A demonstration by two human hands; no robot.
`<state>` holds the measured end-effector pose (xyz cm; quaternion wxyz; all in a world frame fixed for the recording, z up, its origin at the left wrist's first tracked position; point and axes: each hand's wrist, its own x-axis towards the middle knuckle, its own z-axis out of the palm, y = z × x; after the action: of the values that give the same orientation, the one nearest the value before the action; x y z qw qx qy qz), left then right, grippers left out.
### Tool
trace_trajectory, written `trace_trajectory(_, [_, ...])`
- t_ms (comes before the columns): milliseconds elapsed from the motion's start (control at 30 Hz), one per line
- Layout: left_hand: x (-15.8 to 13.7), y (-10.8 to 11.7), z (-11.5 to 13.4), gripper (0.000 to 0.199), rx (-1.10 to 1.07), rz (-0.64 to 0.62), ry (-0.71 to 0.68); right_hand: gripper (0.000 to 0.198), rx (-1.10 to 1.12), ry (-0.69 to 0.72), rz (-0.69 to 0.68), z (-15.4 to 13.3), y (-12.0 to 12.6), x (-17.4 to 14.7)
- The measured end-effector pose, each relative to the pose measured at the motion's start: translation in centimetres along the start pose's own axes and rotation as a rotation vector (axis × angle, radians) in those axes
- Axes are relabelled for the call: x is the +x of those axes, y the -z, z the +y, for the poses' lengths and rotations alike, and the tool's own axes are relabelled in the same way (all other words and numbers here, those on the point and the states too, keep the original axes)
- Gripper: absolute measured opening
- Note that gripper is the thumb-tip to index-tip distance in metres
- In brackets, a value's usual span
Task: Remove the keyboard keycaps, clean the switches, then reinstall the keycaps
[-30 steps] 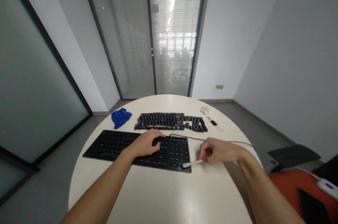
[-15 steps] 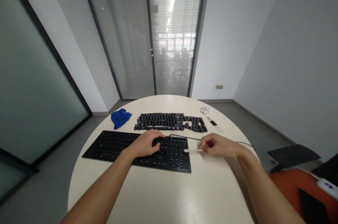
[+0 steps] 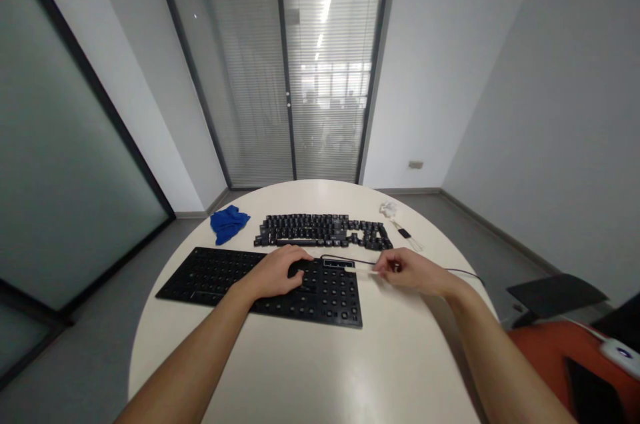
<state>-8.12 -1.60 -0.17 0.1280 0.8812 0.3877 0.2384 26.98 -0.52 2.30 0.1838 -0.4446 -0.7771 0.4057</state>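
Observation:
A black keyboard base (image 3: 210, 274) lies on the table with its keycaps off, and the bare key stems show. My left hand (image 3: 275, 271) rests on the middle of this base, thumb and fingers apart, holding nothing. Off the base's right end, my right hand (image 3: 407, 271) pinches a thin white cotton swab (image 3: 360, 271). The swab points left, its thicker tip over the upper right of the number pad, just below the indicator strip (image 3: 339, 263). Whether the tip touches the base, I cannot tell. Behind the base, loose black keycaps (image 3: 305, 227) are set out in keyboard order.
A crumpled blue cloth (image 3: 227, 223) lies at the back left of the round table (image 3: 300, 371). At the back right are a crumpled white wad (image 3: 388, 209) and a black-and-wire tool (image 3: 404, 233). A black cable (image 3: 463, 271) runs rightward. An orange chair (image 3: 540, 344) stands at right.
My right hand has moved the swab slightly away from me and to the left, from the number pad's middle rows to its upper edge. My left hand has stayed in place.

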Motion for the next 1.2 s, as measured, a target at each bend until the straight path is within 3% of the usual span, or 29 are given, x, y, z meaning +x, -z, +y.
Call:
trace_trajectory(767, [0.1, 0.1, -0.1, 0.041, -0.026, -0.019, -0.012, 0.016, 0.029, 0.038, -0.072, -0.6, -1.2, 0.4])
trace_trajectory(900, [0.0, 0.6, -0.2, 0.040, -0.057, -0.061, -0.003, 0.017, -0.032, 0.061, -0.030, -1.3, -1.5, 0.5])
trace_trajectory(1200, [-0.1, 0.5, 0.0, 0.036, -0.085, -0.008, -0.013, 0.025, -0.119, 0.085, 0.041, -1.7, -1.9, 0.9])
